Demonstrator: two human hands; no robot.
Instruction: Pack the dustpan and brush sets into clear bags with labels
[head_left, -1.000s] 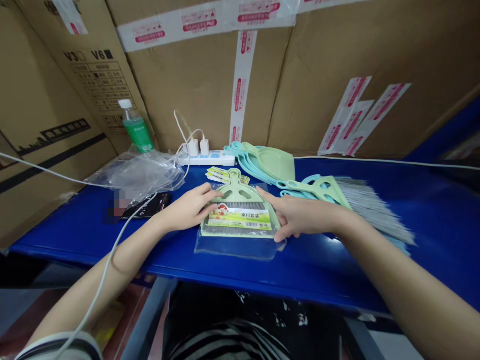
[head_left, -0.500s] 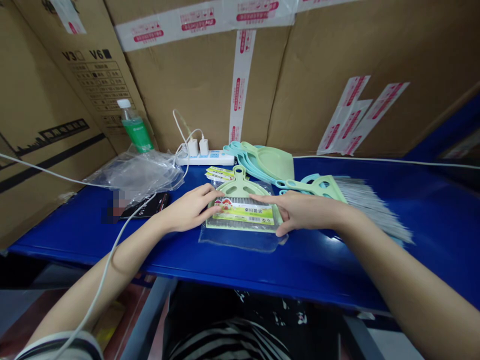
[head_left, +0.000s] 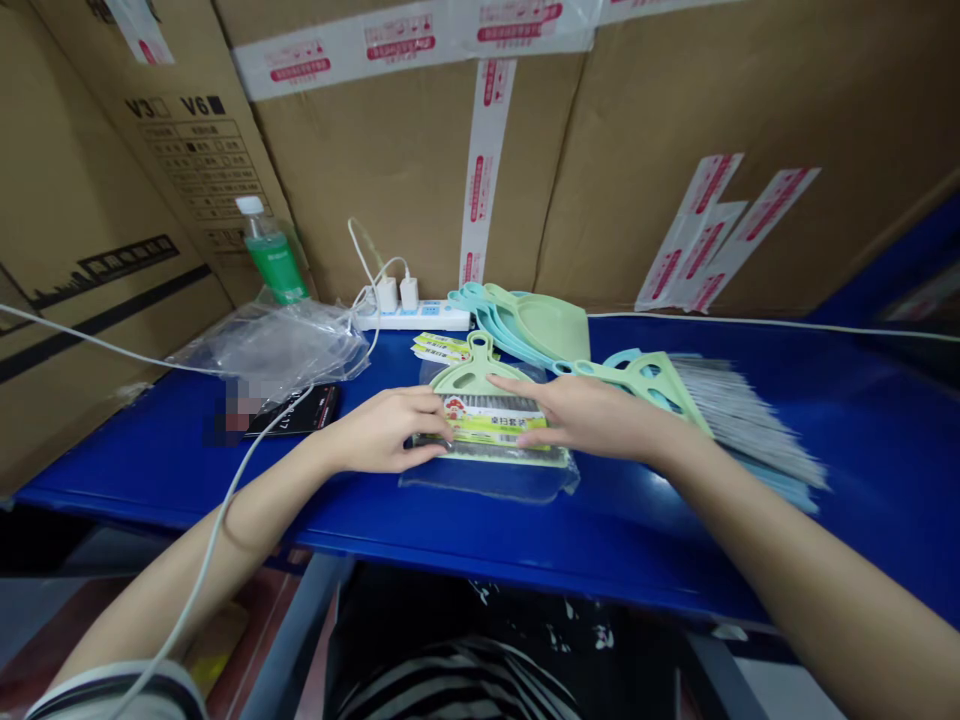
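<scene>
A green dustpan and brush set [head_left: 465, 382] lies flat in a clear plastic bag [head_left: 487, 485] in front of me. A yellow-green printed card [head_left: 499, 425] lies over its grey bristles. My left hand [head_left: 397, 428] is at the set's left edge, its fingers curled and its thumb pinching the bag. From the right side my right hand [head_left: 581, 412] rests on the set. Its index finger stretches over the top of the bristles and its thumb touches the card, with a gap between them. Part of the set's right side is hidden by this hand.
Blue and green dustpans [head_left: 551, 325] are stacked behind, and loose brushes [head_left: 742, 410] lie to the right. More cards [head_left: 439, 347] sit near a power strip [head_left: 442, 317]. Plastic bags [head_left: 292, 345], a phone [head_left: 300, 412] and a bottle [head_left: 274, 255] are at left. Cardboard walls the back.
My left fingers have curled in at the set's left edge. The right hand has shifted left, its thumb moving from the bag's edge onto the card. The card now sits slightly differently.
</scene>
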